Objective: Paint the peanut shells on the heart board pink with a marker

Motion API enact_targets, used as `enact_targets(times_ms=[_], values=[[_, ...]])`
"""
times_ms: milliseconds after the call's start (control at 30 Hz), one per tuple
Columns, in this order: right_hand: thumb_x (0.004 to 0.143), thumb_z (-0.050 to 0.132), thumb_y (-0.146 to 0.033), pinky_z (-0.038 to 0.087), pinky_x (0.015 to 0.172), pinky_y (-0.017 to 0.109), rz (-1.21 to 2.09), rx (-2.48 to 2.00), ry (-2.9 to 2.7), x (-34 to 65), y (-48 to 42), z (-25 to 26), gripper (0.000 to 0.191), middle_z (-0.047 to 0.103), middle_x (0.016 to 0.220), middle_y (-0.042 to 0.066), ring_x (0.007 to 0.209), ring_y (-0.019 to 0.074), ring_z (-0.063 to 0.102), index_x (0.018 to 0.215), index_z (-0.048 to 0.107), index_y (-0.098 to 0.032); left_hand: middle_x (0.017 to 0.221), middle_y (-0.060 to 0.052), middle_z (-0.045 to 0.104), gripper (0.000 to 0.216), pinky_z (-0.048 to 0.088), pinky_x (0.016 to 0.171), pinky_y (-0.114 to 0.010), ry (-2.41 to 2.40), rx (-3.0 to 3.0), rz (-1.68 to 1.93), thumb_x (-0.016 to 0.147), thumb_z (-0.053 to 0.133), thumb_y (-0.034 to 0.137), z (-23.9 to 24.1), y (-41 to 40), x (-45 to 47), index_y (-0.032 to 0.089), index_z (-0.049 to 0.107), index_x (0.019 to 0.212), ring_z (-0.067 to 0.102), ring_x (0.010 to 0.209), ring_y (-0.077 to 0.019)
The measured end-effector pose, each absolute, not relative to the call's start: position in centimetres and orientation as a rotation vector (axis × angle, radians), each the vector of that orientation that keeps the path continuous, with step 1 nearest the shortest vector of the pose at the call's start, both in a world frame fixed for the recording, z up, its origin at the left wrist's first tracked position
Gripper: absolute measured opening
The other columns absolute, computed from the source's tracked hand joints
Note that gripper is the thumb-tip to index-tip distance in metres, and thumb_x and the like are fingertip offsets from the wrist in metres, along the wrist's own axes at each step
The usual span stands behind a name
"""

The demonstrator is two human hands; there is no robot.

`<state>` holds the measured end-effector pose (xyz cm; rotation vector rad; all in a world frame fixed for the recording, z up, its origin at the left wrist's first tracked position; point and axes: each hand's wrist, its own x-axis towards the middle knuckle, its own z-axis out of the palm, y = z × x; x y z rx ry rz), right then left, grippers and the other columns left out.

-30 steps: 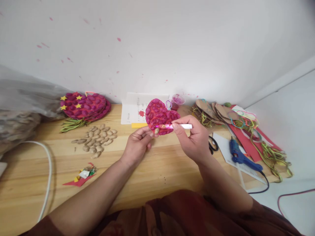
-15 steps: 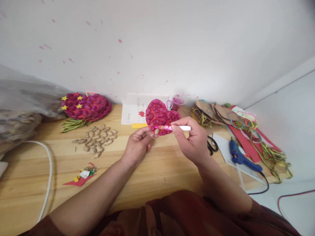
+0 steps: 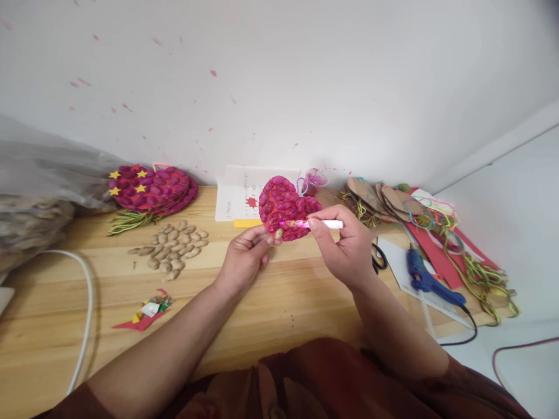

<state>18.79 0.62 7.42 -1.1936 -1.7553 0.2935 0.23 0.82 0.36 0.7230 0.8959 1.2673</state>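
My left hand [image 3: 244,256] pinches the lower edge of a red heart-shaped card [image 3: 283,205] covered with pink-painted peanut shells, holding it upright above the wooden table [image 3: 262,297]. My right hand [image 3: 345,247] grips a white-handled brush [image 3: 321,224] whose pink tip lies across the lower shells of the heart. One unpainted shell shows at the bottom edge, near my left thumb.
A stack of finished pink hearts with yellow stars [image 3: 151,186] lies back left, with loose peanuts [image 3: 172,247] in front. A paper sheet [image 3: 240,195], a small paint cup [image 3: 314,179], cardboard cut-outs [image 3: 384,198], scissors [image 3: 379,256], a blue glue gun [image 3: 425,278] and coloured cords [image 3: 478,270] lie right.
The brush has shifted slightly along the lower shells, and my right hand moved a little up and right. The heart and my left hand stay in place.
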Motion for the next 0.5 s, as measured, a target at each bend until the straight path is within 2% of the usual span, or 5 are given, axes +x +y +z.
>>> enact_targets(times_ms=[200, 367, 500], values=[[0.093, 0.067, -0.029, 0.049, 0.079, 0.035, 0.339, -1.175, -1.765, 18.54, 0.50, 7.26, 0.006, 0.074, 0.091, 0.001, 0.083, 0.0173, 0.067, 0.095, 0.069, -0.024, 0.087, -0.004, 0.077, 0.032, 0.034, 0.043, -0.019, 0.922, 0.751, 1.245, 0.070, 0.089, 0.033, 0.44, 0.72, 0.29, 0.019, 0.080, 0.097, 0.051, 0.052, -0.0067], [0.094, 0.066, -0.029, 0.049, 0.080, 0.036, 0.312, -1.192, -1.775, 18.66, 0.76, 7.33, 0.007, 0.073, 0.090, 0.002, 0.084, 0.0183, 0.067, 0.095, 0.069, -0.023, 0.086, -0.005, 0.077, 0.034, 0.036, 0.045, -0.019, 0.915, 0.748, 1.251, 0.069, 0.090, 0.033, 0.56, 0.73, 0.29, 0.019, 0.080, 0.098, 0.060, 0.063, -0.0110], [0.094, 0.064, -0.031, 0.049, 0.080, 0.036, 0.335, -1.188, -1.778, 18.92, 0.92, 7.40, 0.008, 0.073, 0.089, 0.002, 0.084, 0.0186, 0.066, 0.094, 0.068, -0.023, 0.077, -0.004, 0.075, 0.036, 0.035, 0.044, -0.019, 0.913, 0.739, 1.250, 0.067, 0.091, 0.035, 0.64, 0.81, 0.26, 0.018, 0.080, 0.096, 0.057, 0.059, -0.0106]])
